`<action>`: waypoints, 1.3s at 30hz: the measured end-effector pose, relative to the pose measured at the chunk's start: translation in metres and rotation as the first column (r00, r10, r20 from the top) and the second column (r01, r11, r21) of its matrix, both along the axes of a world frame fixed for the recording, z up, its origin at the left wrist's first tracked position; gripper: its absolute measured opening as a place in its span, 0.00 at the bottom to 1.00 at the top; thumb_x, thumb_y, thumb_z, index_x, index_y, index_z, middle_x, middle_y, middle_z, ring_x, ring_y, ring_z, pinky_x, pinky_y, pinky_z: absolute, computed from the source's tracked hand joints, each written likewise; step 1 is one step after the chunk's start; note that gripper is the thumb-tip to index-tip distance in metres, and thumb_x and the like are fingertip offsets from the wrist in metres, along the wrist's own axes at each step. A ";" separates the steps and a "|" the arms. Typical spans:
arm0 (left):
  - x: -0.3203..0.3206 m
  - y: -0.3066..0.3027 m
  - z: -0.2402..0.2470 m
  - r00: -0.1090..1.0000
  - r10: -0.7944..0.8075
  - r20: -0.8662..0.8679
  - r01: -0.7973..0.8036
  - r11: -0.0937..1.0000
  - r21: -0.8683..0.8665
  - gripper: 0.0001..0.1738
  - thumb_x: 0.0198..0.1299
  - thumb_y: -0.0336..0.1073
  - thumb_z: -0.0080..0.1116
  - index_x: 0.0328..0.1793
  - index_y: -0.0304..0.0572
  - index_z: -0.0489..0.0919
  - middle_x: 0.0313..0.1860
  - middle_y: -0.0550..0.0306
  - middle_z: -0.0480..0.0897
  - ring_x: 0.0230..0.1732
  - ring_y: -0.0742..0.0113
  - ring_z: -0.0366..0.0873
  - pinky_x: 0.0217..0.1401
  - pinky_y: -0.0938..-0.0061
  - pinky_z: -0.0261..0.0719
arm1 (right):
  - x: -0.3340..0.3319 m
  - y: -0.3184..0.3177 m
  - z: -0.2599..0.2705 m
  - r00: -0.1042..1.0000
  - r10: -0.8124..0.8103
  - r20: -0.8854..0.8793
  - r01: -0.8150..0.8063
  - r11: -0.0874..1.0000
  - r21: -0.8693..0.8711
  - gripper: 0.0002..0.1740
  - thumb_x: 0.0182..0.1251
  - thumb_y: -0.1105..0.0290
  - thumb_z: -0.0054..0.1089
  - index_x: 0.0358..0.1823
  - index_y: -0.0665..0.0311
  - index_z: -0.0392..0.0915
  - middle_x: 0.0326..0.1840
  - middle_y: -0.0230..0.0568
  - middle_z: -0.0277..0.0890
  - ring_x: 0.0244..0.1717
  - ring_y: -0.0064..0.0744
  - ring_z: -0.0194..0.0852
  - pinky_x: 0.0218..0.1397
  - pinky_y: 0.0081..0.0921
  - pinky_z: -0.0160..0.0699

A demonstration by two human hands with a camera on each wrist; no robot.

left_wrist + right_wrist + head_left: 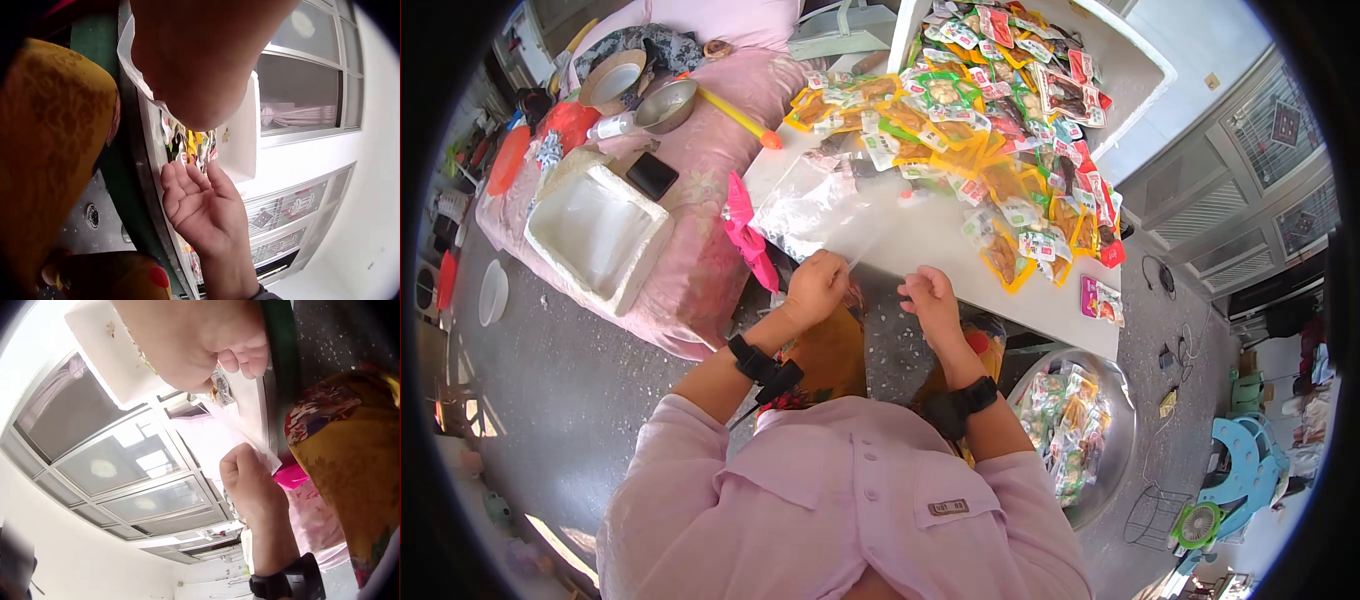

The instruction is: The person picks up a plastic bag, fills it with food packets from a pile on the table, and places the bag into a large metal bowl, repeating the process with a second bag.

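Observation:
The left hand [818,287] is at the table's front edge, its fingers curled round the edge of a clear plastic bag [810,205] that lies on the white table [1040,315]. In the right wrist view the same hand [247,478] pinches the whitish bag [212,434]. To its right, the right hand [932,300] hovers by the table edge with loosely bent fingers and nothing in them; in the left wrist view that hand [203,215] shows its palm. Many colourful food packets [960,130] lie in a pile beyond both hands.
A white foam box [1140,75] stands behind the pile. At the right, a metal basin [1122,440] holds more packets. A pink-covered bed [700,200] at the left bears another foam box [625,285], a phone [652,176] and a metal bowl [666,106]. A pink item [750,240] hangs by the table.

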State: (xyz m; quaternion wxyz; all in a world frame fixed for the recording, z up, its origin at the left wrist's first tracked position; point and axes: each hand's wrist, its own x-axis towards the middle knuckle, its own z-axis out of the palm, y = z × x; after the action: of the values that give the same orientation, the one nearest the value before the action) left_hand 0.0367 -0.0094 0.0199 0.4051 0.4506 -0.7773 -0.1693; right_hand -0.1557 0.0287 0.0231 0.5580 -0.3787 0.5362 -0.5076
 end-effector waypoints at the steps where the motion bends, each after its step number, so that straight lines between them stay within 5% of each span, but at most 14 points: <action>1: -0.008 0.003 -0.001 1.000 -0.029 -0.012 0.029 0.999 0.032 0.01 0.45 0.26 0.50 0.25 0.38 0.70 0.24 0.50 0.71 0.29 0.53 0.70 0.31 0.66 0.68 | 0.008 -0.007 0.005 1.000 -0.013 0.015 0.013 0.999 0.030 0.21 0.56 0.69 0.50 0.50 0.67 0.59 0.39 0.37 0.67 0.35 0.26 0.69 0.33 0.20 0.70; 6: -0.025 0.003 -0.020 0.992 -0.126 -0.010 0.126 0.991 0.042 0.01 0.48 0.27 0.49 0.27 0.38 0.70 0.23 0.53 0.72 0.28 0.60 0.70 0.30 0.72 0.68 | 0.027 -0.033 0.005 0.998 -0.035 0.053 0.027 0.990 0.139 0.21 0.54 0.67 0.52 0.48 0.68 0.60 0.32 0.37 0.69 0.28 0.22 0.68 0.27 0.18 0.69; 9: -0.030 0.005 -0.026 0.962 -0.005 -0.273 0.083 0.957 0.276 0.03 0.50 0.28 0.49 0.26 0.37 0.69 0.21 0.59 0.71 0.25 0.70 0.67 0.28 0.78 0.66 | 0.024 -0.041 -0.003 0.997 0.036 0.075 -0.047 0.989 0.138 0.15 0.54 0.69 0.49 0.43 0.67 0.62 0.27 0.35 0.68 0.25 0.21 0.68 0.25 0.18 0.68; 12: -0.030 -0.003 -0.022 0.899 0.205 -0.387 0.002 0.882 0.471 0.06 0.50 0.32 0.49 0.28 0.35 0.70 0.21 0.51 0.72 0.25 0.59 0.71 0.29 0.72 0.69 | 0.024 -0.040 -0.009 0.994 -0.018 0.110 0.004 0.992 0.127 0.10 0.55 0.71 0.47 0.37 0.67 0.65 0.23 0.33 0.68 0.22 0.20 0.67 0.22 0.17 0.67; 16: -0.038 -0.005 -0.001 0.996 0.064 -0.067 -0.037 0.937 0.346 0.07 0.50 0.33 0.49 0.30 0.36 0.70 0.25 0.48 0.74 0.23 0.57 0.72 0.26 0.70 0.69 | 0.022 -0.039 -0.003 0.997 0.063 -0.042 -0.061 0.998 0.031 0.09 0.54 0.72 0.47 0.36 0.67 0.66 0.25 0.35 0.69 0.21 0.22 0.68 0.22 0.18 0.67; 18: -0.042 -0.010 -0.001 0.998 0.059 -0.006 -0.058 0.993 0.101 0.06 0.49 0.32 0.49 0.28 0.37 0.70 0.25 0.48 0.74 0.24 0.55 0.72 0.26 0.68 0.70 | 0.017 -0.038 0.006 0.988 0.120 -0.097 -0.121 0.993 -0.010 0.10 0.53 0.71 0.49 0.36 0.67 0.66 0.25 0.38 0.70 0.24 0.27 0.70 0.25 0.21 0.69; 19: -0.044 -0.013 0.000 0.998 0.065 0.024 -0.064 0.998 -0.024 0.05 0.48 0.32 0.49 0.27 0.37 0.70 0.25 0.48 0.74 0.25 0.54 0.73 0.26 0.67 0.70 | 0.009 -0.042 -0.001 0.901 -0.030 -0.433 -0.072 0.973 -0.218 0.12 0.51 0.71 0.50 0.38 0.67 0.66 0.29 0.40 0.70 0.29 0.31 0.70 0.29 0.25 0.68; 21: -0.046 -0.017 0.008 0.975 0.088 0.202 -0.067 0.992 -0.109 0.04 0.46 0.30 0.49 0.25 0.39 0.69 0.24 0.49 0.73 0.26 0.51 0.72 0.28 0.64 0.71 | -0.018 -0.054 -0.021 0.417 -0.458 -0.785 -0.196 0.798 -0.570 0.16 0.49 0.69 0.53 0.40 0.67 0.66 0.35 0.45 0.70 0.39 0.37 0.70 0.39 0.32 0.68; 23: -0.050 -0.020 0.012 0.944 0.093 0.318 -0.048 0.988 -0.144 0.03 0.45 0.30 0.48 0.24 0.39 0.68 0.24 0.50 0.73 0.27 0.49 0.72 0.28 0.62 0.71 | -0.039 -0.051 0.013 0.253 -0.290 -0.923 -0.111 0.939 -0.326 0.22 0.46 0.65 0.54 0.43 0.67 0.66 0.47 0.48 0.66 0.53 0.43 0.59 0.50 0.40 0.59; 26: -0.061 -0.022 0.007 0.917 0.075 0.391 -0.047 0.996 -0.081 0.02 0.46 0.30 0.47 0.25 0.40 0.68 0.24 0.50 0.72 0.27 0.49 0.72 0.29 0.60 0.70 | -0.071 -0.068 -0.015 -0.070 -0.339 -0.938 -0.003 0.941 -0.339 0.25 0.47 0.62 0.54 0.46 0.67 0.65 0.53 0.44 0.61 0.56 0.44 0.53 0.53 0.42 0.56; 29: -0.072 -0.022 0.000 0.902 0.072 0.426 -0.098 0.994 0.040 0.03 0.45 0.30 0.45 0.26 0.41 0.69 0.25 0.50 0.73 0.28 0.49 0.73 0.31 0.60 0.71 | -0.087 -0.072 -0.025 -0.133 -0.339 -0.931 0.003 0.940 -0.342 0.23 0.49 0.62 0.51 0.46 0.66 0.65 0.51 0.44 0.63 0.53 0.47 0.57 0.51 0.42 0.58; 35: -0.077 -0.029 -0.005 0.921 0.030 0.389 -0.091 0.986 0.140 0.06 0.49 0.34 0.44 0.28 0.39 0.68 0.26 0.47 0.73 0.30 0.47 0.72 0.33 0.58 0.69 | -0.092 -0.073 0.003 -0.111 0.006 -0.994 0.069 0.998 -0.002 0.16 0.53 0.68 0.45 0.45 0.62 0.66 0.47 0.46 0.65 0.48 0.47 0.65 0.40 0.43 0.69; 39: -0.082 -0.031 -0.002 0.897 0.003 0.441 -0.101 0.975 0.200 0.08 0.49 0.35 0.44 0.29 0.38 0.68 0.27 0.46 0.74 0.32 0.47 0.72 0.35 0.58 0.69 | -0.098 -0.074 0.010 -0.046 -0.027 -0.999 0.009 1.000 -0.028 0.13 0.53 0.70 0.44 0.41 0.63 0.67 0.41 0.48 0.68 0.40 0.47 0.70 0.38 0.40 0.71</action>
State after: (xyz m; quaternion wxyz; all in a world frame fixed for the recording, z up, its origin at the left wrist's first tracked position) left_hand -0.0451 -0.0401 0.0175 0.1726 0.5393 -0.8128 -0.1367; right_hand -0.2540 -0.0449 0.0333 -0.0112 -0.6251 0.7755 -0.0875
